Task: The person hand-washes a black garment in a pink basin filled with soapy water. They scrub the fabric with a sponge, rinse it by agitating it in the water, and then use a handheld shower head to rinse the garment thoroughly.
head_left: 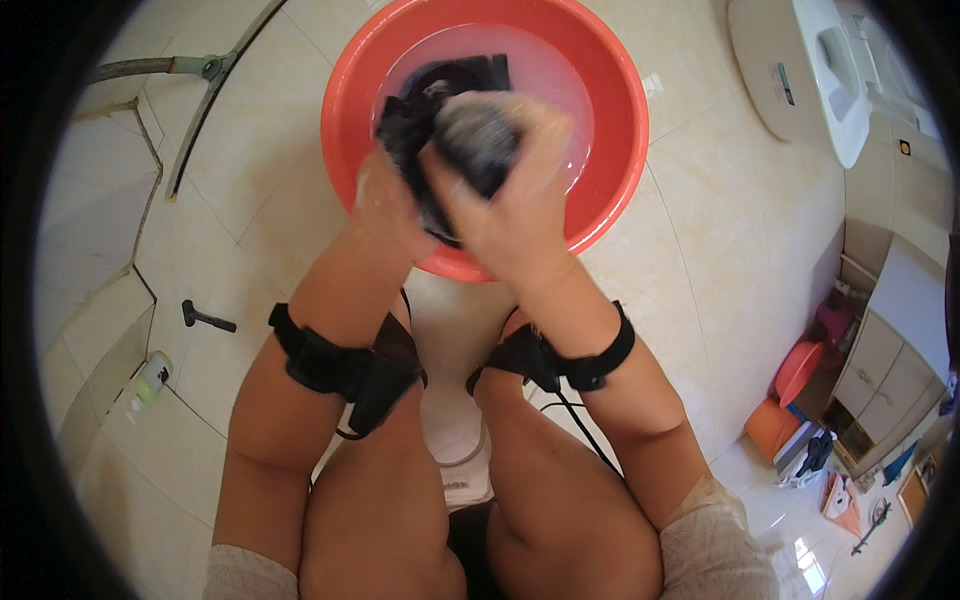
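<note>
A round red plastic basin (609, 196) stands on the tiled floor before me, with cloudy whitish water (555, 67) in it. Wet black cloth (411, 127), folded and partly lathered, is bunched between my hands over the basin. My left hand (390, 199) grips the cloth at its left side, near the basin's front rim. My right hand (517, 180) is blurred and wraps a foamy bunch of the same cloth, fingers bent round it. Part of the cloth lies behind the hands at the water. Black straps with small devices sit on both forearms.
A floor squeegee (217, 71) lies at upper left, a small black-handled tool (208, 318) and a greenish bottle (154, 376) at left. A white toilet (795, 67) stands at upper right. A cabinet (874, 367), a red basin (797, 373) and an orange bucket (771, 427) are at right.
</note>
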The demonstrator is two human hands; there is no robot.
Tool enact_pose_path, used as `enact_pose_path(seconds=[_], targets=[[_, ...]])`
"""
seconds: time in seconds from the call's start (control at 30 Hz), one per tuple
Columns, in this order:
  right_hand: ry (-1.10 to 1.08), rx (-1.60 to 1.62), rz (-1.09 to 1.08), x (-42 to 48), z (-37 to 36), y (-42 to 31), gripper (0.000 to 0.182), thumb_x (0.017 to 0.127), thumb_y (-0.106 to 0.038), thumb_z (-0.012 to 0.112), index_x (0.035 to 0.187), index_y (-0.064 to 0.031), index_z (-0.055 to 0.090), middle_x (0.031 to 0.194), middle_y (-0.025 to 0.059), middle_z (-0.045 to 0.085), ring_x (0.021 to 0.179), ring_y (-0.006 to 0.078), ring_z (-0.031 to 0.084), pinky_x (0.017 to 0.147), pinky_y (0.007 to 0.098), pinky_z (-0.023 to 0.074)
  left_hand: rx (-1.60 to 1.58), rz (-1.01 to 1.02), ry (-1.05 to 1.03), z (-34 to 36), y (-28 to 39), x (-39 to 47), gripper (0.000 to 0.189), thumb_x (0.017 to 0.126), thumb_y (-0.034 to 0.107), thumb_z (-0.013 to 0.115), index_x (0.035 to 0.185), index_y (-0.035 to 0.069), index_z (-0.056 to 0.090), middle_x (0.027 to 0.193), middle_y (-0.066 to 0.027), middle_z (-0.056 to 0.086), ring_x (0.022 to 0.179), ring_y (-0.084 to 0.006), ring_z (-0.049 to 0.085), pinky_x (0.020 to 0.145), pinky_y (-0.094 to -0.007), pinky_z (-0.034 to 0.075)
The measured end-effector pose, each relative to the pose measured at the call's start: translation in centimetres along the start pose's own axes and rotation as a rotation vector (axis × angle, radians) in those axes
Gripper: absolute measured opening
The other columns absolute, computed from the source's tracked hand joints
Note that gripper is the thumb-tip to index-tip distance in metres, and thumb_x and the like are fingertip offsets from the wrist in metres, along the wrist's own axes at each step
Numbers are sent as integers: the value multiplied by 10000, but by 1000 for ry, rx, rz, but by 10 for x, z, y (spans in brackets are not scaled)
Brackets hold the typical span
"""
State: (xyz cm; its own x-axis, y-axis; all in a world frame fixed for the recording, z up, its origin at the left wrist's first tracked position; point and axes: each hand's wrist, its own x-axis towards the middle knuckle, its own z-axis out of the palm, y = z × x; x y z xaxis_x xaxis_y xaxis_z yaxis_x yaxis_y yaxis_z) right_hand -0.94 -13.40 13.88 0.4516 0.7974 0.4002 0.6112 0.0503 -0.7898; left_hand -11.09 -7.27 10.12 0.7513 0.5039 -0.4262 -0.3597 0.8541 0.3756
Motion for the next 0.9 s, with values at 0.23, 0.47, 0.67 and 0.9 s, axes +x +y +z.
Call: enact_pose_path(seconds=[0.23, 0.47, 0.67, 0.9], targets=[[-50, 36, 222, 2, 11, 15, 357, 704, -173, 769, 1004, -75, 602, 1062, 113, 610, 975, 336, 573, 774, 361, 487, 88, -109, 247, 15, 0, -2, 378, 972, 377, 439, 1180, 91, 571, 1095, -70, 639, 996, -199, 638, 843, -344, 533], [-102, 42, 9, -10, 0, 5, 414, 666, -123, 776, 1036, -55, 601, 1338, 227, 444, 1162, 447, 442, 978, 524, 358, -6, -12, 21, -22, 2, 8, 346, 985, 347, 429, 1181, 96, 563, 1120, -87, 636, 972, -219, 644, 820, -378, 551], [-81, -18, 56, 3, 11, 11, 325, 645, -52, 719, 948, -56, 600, 1179, 162, 544, 969, 370, 529, 828, 447, 452, 190, -32, 307, 6, -7, 5, 378, 989, 369, 430, 1201, 80, 550, 1125, -95, 631, 918, -227, 648, 751, -383, 559], [-24, 217, 222, 8, -10, 16, 281, 838, -175, 672, 1077, -37, 615, 1057, 189, 627, 911, 344, 590, 837, 391, 480, 350, 92, 54, -2, -2, 5, 397, 977, 334, 452, 1250, 56, 527, 1174, -116, 625, 1015, -240, 645, 858, -386, 550]])
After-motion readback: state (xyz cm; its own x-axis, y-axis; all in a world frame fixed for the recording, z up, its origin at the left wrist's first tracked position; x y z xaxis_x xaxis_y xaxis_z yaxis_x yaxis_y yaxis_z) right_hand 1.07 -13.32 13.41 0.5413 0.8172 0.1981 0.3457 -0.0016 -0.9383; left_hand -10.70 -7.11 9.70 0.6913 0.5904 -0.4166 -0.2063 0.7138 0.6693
